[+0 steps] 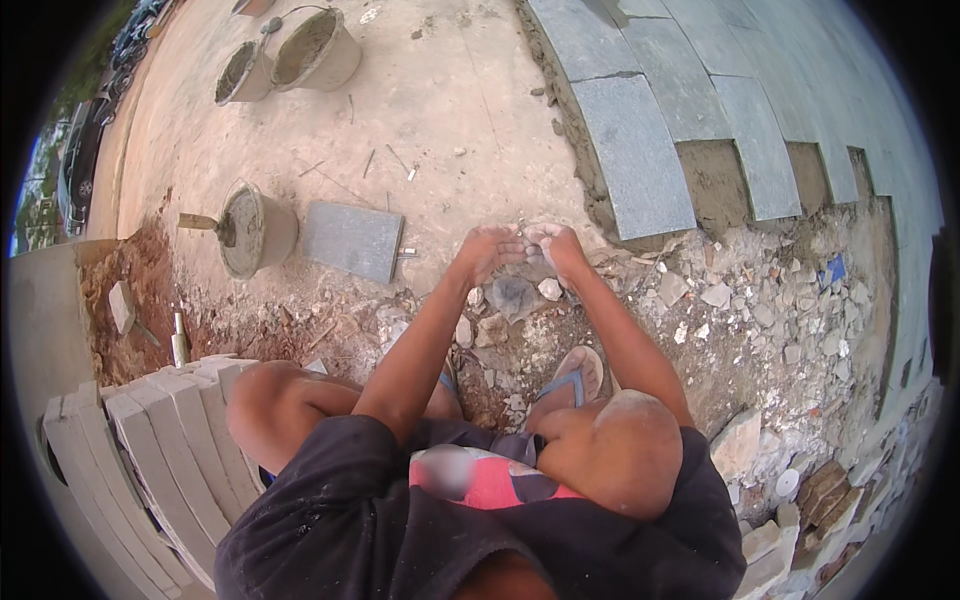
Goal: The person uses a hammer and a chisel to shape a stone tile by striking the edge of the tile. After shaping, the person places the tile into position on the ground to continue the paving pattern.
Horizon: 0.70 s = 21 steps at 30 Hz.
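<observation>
My left hand [492,252] and my right hand [556,250] are close together above the edge of the rubble, both pale with dust. The left one's fingers stretch toward the right hand, whose fingers are loosely bent and apart. I make out nothing held in either. Just below them lies a rounded grey lump [514,297], too blurred to name, beside a small white stone [550,289]. To the left, a grey stone slab [352,241] rests on the ground, next to a mortar bucket [281,238] with a handled tool sticking out of it.
Laid grey paving slabs [632,150] cover the right side, with mortar-filled gaps [714,182] along their stepped edge. Broken stone rubble [760,310] spreads below them. More buckets [330,55] stand far left. Stacked slabs [165,430] lean at my near left.
</observation>
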Each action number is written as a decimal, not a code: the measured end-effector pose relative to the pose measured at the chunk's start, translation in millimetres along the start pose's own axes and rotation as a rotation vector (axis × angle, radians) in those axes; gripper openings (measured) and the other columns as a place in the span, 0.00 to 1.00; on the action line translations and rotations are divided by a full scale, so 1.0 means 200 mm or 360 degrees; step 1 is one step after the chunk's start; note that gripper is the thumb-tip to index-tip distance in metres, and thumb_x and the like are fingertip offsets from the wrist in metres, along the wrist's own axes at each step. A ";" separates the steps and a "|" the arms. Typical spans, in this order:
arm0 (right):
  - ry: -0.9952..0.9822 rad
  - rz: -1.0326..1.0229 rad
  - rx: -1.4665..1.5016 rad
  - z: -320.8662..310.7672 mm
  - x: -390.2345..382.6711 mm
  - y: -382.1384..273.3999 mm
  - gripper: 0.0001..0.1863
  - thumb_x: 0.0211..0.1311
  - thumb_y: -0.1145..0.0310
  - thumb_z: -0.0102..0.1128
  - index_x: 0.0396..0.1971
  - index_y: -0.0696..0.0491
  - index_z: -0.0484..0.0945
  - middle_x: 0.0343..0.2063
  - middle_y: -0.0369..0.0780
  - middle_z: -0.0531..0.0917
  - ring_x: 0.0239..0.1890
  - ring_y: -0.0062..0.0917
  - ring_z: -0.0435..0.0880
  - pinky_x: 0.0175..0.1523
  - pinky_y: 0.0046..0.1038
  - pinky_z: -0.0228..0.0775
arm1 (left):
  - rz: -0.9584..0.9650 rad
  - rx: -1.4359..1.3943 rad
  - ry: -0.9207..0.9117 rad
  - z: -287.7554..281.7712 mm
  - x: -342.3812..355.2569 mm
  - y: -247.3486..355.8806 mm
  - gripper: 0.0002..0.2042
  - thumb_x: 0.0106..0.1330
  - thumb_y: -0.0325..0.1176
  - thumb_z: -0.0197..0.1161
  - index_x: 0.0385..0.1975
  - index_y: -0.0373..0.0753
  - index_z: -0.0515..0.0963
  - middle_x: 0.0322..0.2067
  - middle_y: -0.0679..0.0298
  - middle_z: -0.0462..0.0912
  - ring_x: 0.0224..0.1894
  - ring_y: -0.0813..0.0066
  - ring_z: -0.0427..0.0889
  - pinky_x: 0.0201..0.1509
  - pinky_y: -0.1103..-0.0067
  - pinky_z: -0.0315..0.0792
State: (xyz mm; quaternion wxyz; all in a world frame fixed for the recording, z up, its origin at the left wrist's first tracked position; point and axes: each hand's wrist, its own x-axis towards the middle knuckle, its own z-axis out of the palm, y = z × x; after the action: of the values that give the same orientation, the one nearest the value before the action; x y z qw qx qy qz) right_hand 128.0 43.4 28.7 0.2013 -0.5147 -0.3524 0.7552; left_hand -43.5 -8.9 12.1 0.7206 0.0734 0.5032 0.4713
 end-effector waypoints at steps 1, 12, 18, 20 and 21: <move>-0.0008 0.0000 -0.0010 0.01 -0.01 -0.01 0.09 0.68 0.75 0.53 0.41 0.63 0.80 0.28 0.38 0.83 0.26 0.18 0.80 0.32 0.21 0.75 | -0.0002 0.0002 -0.0008 0.00 -0.01 0.00 0.09 0.71 0.27 0.56 0.40 0.25 0.74 0.36 0.50 0.83 0.37 0.62 0.85 0.46 0.70 0.84; 0.0051 -0.0073 -0.0123 0.02 -0.02 0.00 0.09 0.67 0.72 0.57 0.37 0.61 0.82 0.25 0.37 0.82 0.24 0.16 0.78 0.28 0.20 0.71 | 0.0022 0.0101 -0.0005 0.02 -0.01 0.01 0.08 0.72 0.25 0.54 0.42 0.25 0.74 0.36 0.50 0.83 0.37 0.63 0.85 0.45 0.70 0.84; 0.0072 -0.0138 -0.0189 0.03 0.00 0.02 0.07 0.66 0.72 0.59 0.38 0.60 0.82 0.23 0.36 0.83 0.21 0.15 0.77 0.25 0.19 0.69 | 0.0110 0.0226 -0.0086 -0.01 0.03 -0.01 0.07 0.71 0.23 0.55 0.39 0.25 0.77 0.35 0.52 0.84 0.36 0.66 0.86 0.45 0.70 0.85; 0.0080 -0.0146 -0.0240 0.02 0.00 0.02 0.07 0.66 0.72 0.59 0.38 0.60 0.82 0.23 0.36 0.83 0.21 0.15 0.78 0.25 0.20 0.69 | 0.0149 0.0278 -0.0092 -0.01 0.03 -0.01 0.07 0.71 0.23 0.55 0.38 0.26 0.78 0.34 0.54 0.84 0.35 0.68 0.86 0.44 0.71 0.85; 0.0082 -0.0150 -0.0266 0.02 0.00 0.02 0.07 0.66 0.72 0.59 0.38 0.60 0.82 0.23 0.36 0.83 0.22 0.15 0.78 0.25 0.20 0.68 | 0.0171 0.0309 -0.0085 -0.02 0.03 -0.01 0.07 0.71 0.24 0.56 0.38 0.26 0.78 0.34 0.55 0.84 0.35 0.69 0.85 0.44 0.72 0.85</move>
State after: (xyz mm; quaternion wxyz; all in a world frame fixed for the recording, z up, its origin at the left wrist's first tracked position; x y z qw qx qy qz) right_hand 124.3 38.4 26.5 0.2019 -0.5318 -0.4326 0.6995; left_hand -44.2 -6.5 4.4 0.6969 0.1823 0.5223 0.4564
